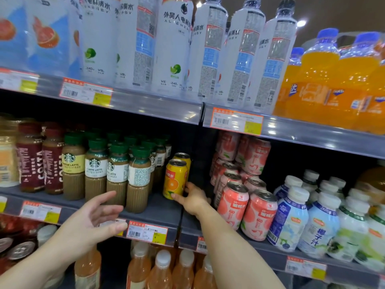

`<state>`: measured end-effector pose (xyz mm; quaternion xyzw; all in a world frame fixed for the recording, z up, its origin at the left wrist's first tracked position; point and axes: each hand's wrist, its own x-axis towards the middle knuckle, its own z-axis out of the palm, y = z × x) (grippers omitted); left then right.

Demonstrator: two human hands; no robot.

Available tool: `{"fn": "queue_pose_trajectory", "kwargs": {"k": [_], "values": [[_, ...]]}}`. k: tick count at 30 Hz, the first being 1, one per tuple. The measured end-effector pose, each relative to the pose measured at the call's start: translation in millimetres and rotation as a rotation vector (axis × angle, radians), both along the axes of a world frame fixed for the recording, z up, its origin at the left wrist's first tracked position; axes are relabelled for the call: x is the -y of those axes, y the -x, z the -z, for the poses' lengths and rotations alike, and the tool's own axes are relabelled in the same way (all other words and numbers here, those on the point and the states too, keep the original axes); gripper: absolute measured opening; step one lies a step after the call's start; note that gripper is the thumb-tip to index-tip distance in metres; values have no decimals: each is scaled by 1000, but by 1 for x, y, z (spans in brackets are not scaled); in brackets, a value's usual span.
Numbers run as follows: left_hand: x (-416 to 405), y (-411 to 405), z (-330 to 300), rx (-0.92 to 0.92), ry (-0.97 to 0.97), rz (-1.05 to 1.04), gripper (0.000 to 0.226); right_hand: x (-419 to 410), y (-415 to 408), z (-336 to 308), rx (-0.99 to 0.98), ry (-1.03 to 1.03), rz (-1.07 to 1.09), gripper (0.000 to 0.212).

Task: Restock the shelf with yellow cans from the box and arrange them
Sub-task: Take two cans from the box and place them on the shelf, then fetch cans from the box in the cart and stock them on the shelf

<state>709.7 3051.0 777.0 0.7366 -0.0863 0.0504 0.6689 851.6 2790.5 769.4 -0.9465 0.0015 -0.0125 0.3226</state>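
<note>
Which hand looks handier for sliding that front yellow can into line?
The right hand: its fingers grip the front yellow can. The left hand hovers open by the coffee bottles.

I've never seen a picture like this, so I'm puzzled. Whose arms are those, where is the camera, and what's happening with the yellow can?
No machine here: a person wears a camera on their head, so you see the shelf as they do, with their own arms reaching in. The right hand holds the front yellow can near its bottom; it stands upright on the shelf, and a second yellow can stands behind it. The left hand is open and holds nothing. To the left stand coffee bottles, to the right pink cans.
</note>
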Motion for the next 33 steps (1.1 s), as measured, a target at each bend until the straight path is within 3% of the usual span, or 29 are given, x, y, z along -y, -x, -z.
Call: {"fn": "queue_pose_trajectory", "kwargs": {"k": [4,7,9,13,18,22,27,30,33], "values": [[0,2,1,-25,-20,14,122,-1,6,-6,-9,-5,5,71],[7,2,-5,-14,-50,-16,122,-5,36,-17,31,-155,-41,77],[21,0,-12,20,-67,-62,105,-4,74,-26,92,-229,-72,78],[78,9,-23,122,-99,-81,50,24,157,-33,162,-307,-40,65],[187,46,-9,196,-278,48,35,118,249,-19,191,-292,161,53],[310,88,13,267,-413,150,33,248,333,4,183,-76,385,57],[512,161,30,568,-918,323,53,427,462,34,-64,486,717,72],[631,215,45,610,-1056,452,69,513,528,50,-155,574,866,71],[734,269,59,648,-1089,569,71,585,583,66,-222,587,994,70]]}}
